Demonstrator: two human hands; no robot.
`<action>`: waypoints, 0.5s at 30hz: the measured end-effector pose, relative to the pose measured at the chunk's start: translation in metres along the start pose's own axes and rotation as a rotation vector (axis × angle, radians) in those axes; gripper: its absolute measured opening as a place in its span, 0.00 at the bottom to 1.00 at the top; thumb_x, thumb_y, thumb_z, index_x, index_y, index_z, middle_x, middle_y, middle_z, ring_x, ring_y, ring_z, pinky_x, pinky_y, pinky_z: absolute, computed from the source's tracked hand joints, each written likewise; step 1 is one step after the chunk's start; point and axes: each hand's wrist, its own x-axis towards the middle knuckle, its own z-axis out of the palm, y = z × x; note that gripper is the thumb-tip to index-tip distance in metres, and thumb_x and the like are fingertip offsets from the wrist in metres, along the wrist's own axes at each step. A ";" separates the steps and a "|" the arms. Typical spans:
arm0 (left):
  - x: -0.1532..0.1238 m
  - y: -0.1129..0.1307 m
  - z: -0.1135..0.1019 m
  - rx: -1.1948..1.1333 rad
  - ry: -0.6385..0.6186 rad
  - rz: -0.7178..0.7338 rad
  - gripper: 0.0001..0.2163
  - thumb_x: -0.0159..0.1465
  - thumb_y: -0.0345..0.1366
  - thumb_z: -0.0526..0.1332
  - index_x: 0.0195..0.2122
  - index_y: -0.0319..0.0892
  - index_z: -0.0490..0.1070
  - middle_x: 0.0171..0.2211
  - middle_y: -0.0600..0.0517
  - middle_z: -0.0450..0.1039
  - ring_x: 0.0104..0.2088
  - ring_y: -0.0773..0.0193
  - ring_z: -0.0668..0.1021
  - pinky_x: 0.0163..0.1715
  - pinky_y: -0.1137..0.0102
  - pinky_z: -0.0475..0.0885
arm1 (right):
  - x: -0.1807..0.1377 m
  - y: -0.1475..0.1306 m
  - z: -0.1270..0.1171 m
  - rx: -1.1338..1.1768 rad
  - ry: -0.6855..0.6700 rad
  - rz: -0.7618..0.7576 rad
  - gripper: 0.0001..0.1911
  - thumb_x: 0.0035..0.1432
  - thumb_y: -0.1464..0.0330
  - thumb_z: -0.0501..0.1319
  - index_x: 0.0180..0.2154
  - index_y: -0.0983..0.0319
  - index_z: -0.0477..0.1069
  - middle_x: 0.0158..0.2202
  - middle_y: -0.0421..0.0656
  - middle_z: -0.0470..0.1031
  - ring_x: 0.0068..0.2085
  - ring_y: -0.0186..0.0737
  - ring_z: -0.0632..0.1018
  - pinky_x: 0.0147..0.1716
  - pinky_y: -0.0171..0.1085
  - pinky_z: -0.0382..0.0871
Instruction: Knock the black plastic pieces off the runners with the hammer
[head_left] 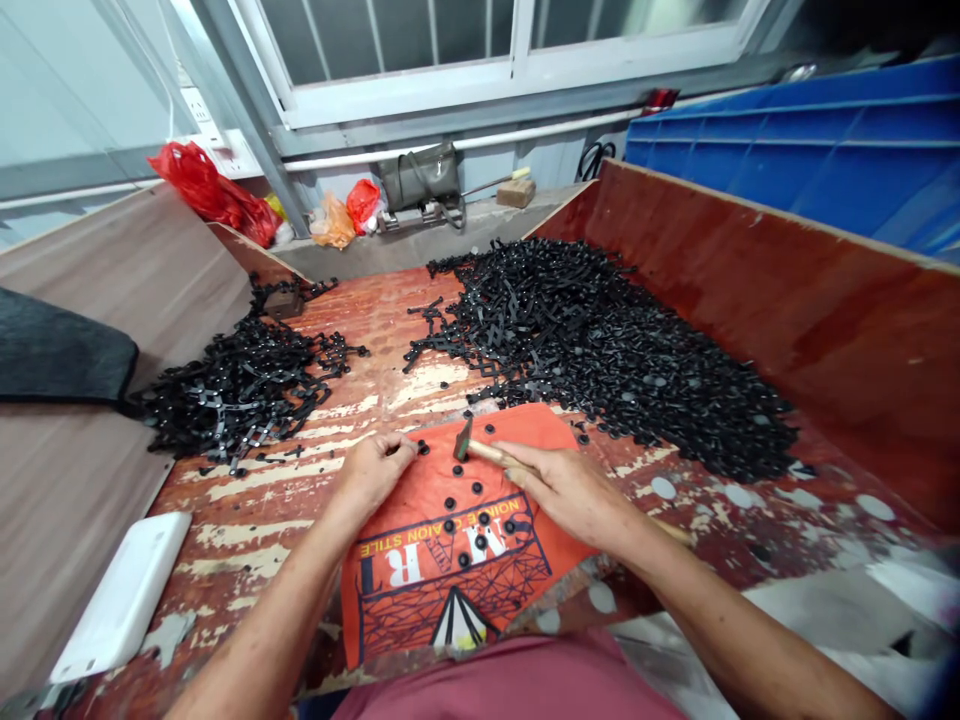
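My right hand (551, 480) is wrapped round the wooden handle of a hammer (487, 453). The hammer's dark metal head is over the upper part of an orange printed cloth (517, 590). At the cloth's upper left edge, my left hand (379, 470) is pinched, with a small black part (423, 448) at its fingertips. Several small round black pieces (481, 541) lie scattered on the cloth between and below my hands. Beyond the cloth's upper edge lie more black pieces.
A big heap of black linked parts (555, 330) fills the right back of the worn red table (262, 510); a smaller heap (232, 390) lies left. Wooden boards (787, 320) wall the sides. A white power bank-like box (124, 595) lies left. A blue crate (810, 150) stands behind.
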 end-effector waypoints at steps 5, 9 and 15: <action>0.004 0.003 -0.002 0.014 -0.010 -0.009 0.10 0.54 0.42 0.61 0.22 0.43 0.76 0.20 0.56 0.73 0.24 0.63 0.72 0.26 0.71 0.61 | 0.001 -0.002 0.002 -0.083 0.037 0.011 0.23 0.69 0.66 0.52 0.62 0.41 0.63 0.49 0.37 0.80 0.43 0.44 0.82 0.39 0.39 0.75; 0.007 0.005 -0.004 -0.007 -0.040 -0.011 0.10 0.53 0.41 0.61 0.21 0.42 0.76 0.19 0.56 0.73 0.22 0.64 0.71 0.25 0.71 0.61 | 0.002 -0.003 0.004 -0.123 0.054 0.020 0.23 0.68 0.65 0.53 0.61 0.40 0.64 0.43 0.38 0.82 0.41 0.45 0.82 0.38 0.40 0.75; 0.005 0.006 -0.006 -0.057 -0.075 -0.014 0.11 0.53 0.42 0.62 0.22 0.40 0.77 0.21 0.53 0.75 0.25 0.63 0.73 0.29 0.70 0.64 | 0.003 -0.003 0.004 -0.099 0.044 0.042 0.22 0.68 0.64 0.53 0.61 0.42 0.65 0.42 0.39 0.83 0.40 0.45 0.82 0.39 0.41 0.74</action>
